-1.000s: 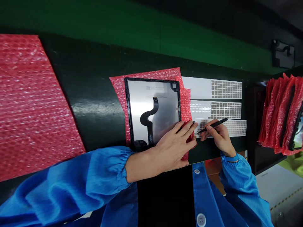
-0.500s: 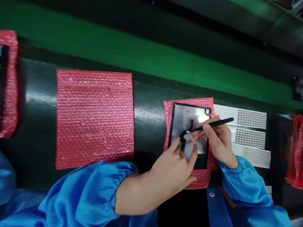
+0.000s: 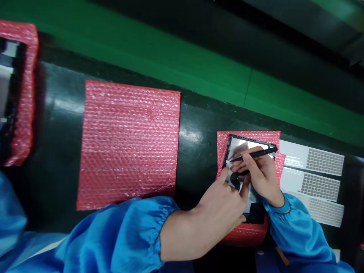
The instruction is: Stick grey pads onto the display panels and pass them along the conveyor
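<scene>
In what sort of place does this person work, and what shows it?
Probably an electronics assembly or repair workshop: a display panel with a black flex cable lies on red bubble wrap, the right hand holds a pointed black tool over the panel, and gridded white sheets lie alongside.

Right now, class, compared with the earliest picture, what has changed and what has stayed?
The right hand, holding the black tool, has moved left from the white sheets to the far left part of the panel. The left hand has also shifted left, from the panel's right edge. A small pale piece now shows at the tool's tip. The panel stays on red bubble wrap.
</scene>
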Demonstrator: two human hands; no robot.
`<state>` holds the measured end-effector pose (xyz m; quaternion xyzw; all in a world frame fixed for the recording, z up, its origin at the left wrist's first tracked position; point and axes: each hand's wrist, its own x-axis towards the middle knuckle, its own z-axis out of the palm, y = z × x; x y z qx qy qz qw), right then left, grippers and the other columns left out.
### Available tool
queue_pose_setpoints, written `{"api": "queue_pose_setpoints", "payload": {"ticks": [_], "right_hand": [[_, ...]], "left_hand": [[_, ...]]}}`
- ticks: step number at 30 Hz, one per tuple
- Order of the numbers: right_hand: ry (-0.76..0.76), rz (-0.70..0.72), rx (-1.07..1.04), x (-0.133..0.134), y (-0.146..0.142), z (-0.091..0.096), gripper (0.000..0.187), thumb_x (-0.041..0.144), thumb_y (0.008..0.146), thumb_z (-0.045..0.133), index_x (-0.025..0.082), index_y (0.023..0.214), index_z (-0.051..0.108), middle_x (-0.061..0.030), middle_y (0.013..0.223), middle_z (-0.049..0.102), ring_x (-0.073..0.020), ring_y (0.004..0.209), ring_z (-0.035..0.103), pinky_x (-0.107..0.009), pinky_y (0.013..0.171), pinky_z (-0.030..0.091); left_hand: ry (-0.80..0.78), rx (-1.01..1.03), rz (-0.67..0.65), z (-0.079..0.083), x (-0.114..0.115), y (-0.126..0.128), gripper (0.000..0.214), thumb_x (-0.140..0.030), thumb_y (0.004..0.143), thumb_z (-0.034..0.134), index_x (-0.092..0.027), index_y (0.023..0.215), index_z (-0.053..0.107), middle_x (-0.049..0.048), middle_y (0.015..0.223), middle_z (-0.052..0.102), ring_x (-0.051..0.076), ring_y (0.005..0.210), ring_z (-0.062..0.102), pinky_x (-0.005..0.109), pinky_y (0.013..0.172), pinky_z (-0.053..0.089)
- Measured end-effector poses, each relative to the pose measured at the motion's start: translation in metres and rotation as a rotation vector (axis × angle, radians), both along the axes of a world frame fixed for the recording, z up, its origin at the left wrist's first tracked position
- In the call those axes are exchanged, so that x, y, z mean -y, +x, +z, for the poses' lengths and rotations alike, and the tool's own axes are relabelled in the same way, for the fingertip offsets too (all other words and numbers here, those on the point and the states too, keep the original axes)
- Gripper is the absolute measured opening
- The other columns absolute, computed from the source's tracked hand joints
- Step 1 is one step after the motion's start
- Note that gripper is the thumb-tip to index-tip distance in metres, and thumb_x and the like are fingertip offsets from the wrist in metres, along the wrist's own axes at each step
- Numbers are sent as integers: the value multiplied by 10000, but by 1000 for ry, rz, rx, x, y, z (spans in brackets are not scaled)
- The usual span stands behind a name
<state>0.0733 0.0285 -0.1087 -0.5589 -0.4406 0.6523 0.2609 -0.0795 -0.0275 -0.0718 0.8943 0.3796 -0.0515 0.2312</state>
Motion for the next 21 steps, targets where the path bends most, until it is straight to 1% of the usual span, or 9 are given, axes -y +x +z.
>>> {"api": "queue_pose_setpoints", "payload": {"ticks": [6, 11, 13, 15, 17, 21], "right_hand": [[-18, 8, 23, 0, 0, -1, 296, 534, 1019, 680, 239, 1035, 661, -48, 833, 814, -208, 669, 805, -312, 579, 689], [-18, 15, 9, -2, -2, 0, 305, 541, 1015, 679, 236, 1013, 658, -38, 809, 803, -198, 646, 796, -314, 590, 696], [-14, 22, 7, -3, -2, 0, 292, 528, 1027, 666, 236, 1019, 657, -33, 805, 800, -191, 634, 790, -312, 593, 695], [-7, 28, 6, -3, -3, 0, 282, 517, 1034, 658, 235, 1029, 653, -32, 808, 797, -189, 634, 788, -310, 596, 693], [1, 29, -1, -2, -3, -1, 280, 514, 1035, 657, 234, 1026, 645, -29, 803, 792, -186, 635, 787, -305, 598, 689], [-6, 36, -11, -2, -3, -2, 256, 494, 1040, 655, 239, 1038, 637, -16, 789, 782, -169, 622, 777, -289, 606, 681]], "left_hand": [[-19, -9, -13, 2, -4, -2, 803, -690, 852, 718, -21, 1294, 701, 146, 756, 792, 320, 686, 749, 543, 1088, 458], [-65, 7, -25, 3, -8, -4, 796, -694, 832, 749, -28, 1265, 702, 136, 743, 788, 303, 651, 739, 533, 1100, 464], [-62, 4, -29, 2, -11, -5, 770, -695, 847, 731, -41, 1253, 707, 154, 799, 803, 315, 712, 761, 533, 1119, 453], [-41, -4, -32, 3, -13, -6, 752, -701, 866, 702, -51, 1244, 711, 187, 868, 812, 349, 822, 782, 548, 1140, 433], [-50, -11, -39, 3, -16, -7, 750, -712, 863, 696, -62, 1236, 713, 199, 891, 813, 366, 865, 786, 566, 1157, 416], [-134, 8, -40, 4, -21, -11, 761, -749, 829, 712, -86, 1203, 721, 173, 856, 810, 342, 798, 777, 568, 1146, 428]]}}
